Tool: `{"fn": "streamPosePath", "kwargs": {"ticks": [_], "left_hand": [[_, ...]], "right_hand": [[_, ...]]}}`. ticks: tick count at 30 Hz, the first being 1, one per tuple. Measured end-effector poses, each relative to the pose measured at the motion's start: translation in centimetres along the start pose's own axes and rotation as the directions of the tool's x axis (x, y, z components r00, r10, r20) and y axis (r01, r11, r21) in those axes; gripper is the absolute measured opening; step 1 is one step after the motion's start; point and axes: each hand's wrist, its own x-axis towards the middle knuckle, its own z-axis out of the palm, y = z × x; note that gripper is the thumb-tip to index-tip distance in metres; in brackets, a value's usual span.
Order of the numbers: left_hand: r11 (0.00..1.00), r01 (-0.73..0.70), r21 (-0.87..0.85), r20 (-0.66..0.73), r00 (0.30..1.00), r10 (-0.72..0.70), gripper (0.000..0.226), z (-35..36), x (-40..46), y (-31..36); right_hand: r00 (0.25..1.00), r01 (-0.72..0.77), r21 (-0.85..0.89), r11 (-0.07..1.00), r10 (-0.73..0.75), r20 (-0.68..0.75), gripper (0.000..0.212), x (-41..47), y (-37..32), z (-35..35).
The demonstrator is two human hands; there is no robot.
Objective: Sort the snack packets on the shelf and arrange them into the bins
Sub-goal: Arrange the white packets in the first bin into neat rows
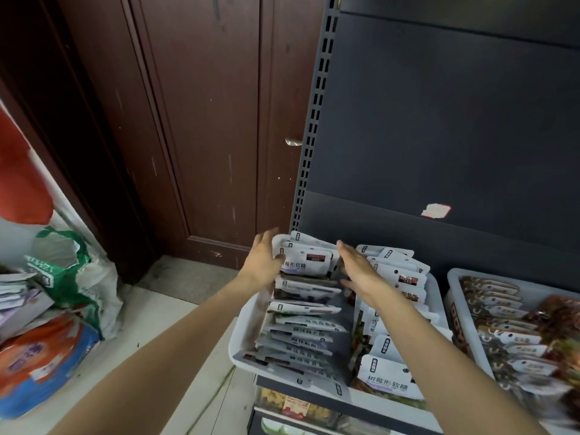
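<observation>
Dark red-brown wooden door [201, 127] at the back left, scuffed with pale marks, closed. Metal handle [293, 141] near its right edge. On the pale floor [163, 334] at the left, a crumpled white-and-green sack [78, 271], leaning beside the door frame. Just in front of it, an orange-and-blue pack [40, 362] lying flat. Stacked boxes [18, 296] at the far left edge, touching the sack. Above these, a red-and-white sheet [22, 177], partly cut off by the left edge.

Head view, angled down, near shelf [345, 400]
</observation>
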Motion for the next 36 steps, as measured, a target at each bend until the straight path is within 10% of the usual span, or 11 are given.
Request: {"fn": "streamPosePath", "kwargs": {"ticks": [7,15,24,28,36], "left_hand": [[0.896,0.128,-0.425,0.226,0.974,-0.032,0.045,0.7,-1.3,3.0],[0.983,0.027,-0.183,0.287,0.958,0.027,0.059,-0.7,-3.8,-1.8],[0.918,-0.246,0.312,0.105,0.969,0.224,0.022,-0.6,-3.2,-1.0],[0.955,-0.236,0.18,-0.036,0.969,0.246,0.029,-1.6,-2.5,0.4],[0.979,-0.05,-0.199,0.244,0.965,0.099,0.057,-3.0,-8.8,-2.7]], "right_hand": [[0.99,-0.113,-0.105,0.988,0.121,0.071,0.065,-0.7,0.4,2.1],[0.992,0.031,0.014,0.999,-0.03,-0.122,0.046,-4.4,0.0,2.1],[0.963,0.156,-0.516,0.842,-0.247,-0.112,0.011,-6.4,0.8,2.4],[0.942,0.102,-0.489,0.866,-0.242,-0.233,0.034,-5.9,-1.1,3.0],[0.965,0.149,-0.327,0.933,-0.209,-0.157,0.058,-12.0,1.6,4.7]]}}
